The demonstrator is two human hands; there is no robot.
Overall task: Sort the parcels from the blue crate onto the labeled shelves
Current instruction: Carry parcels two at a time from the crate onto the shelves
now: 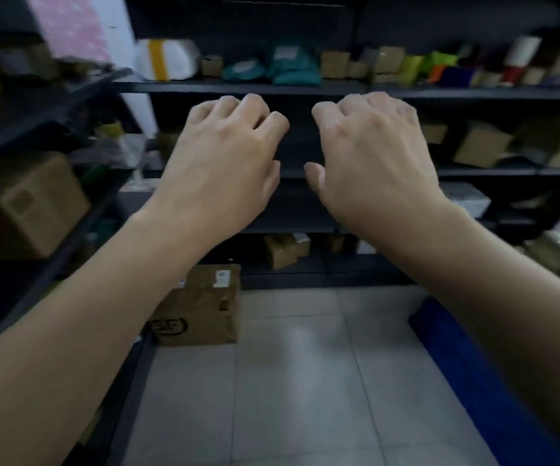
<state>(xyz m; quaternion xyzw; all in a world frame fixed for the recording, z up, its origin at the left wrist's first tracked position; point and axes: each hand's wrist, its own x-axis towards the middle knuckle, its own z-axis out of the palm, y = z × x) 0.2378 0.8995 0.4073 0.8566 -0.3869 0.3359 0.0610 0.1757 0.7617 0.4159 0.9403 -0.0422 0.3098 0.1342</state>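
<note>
Sitting on the tiled floor [288, 381] at lower right, the blue crate [467, 381] lies well below and apart from both hands, its inside hidden behind the right forearm. The left hand [224, 163] and right hand [372, 159] hover side by side before the dark shelves [238, 86], fingers loosely curled and holding nothing. Beyond the knuckles, parcels [334, 63], among them teal bags [288, 67], crowd the upper shelf to its front edge. A cardboard box [201, 307] stands at the shelving's foot; bare tiles stretch between it and the crate.
</note>
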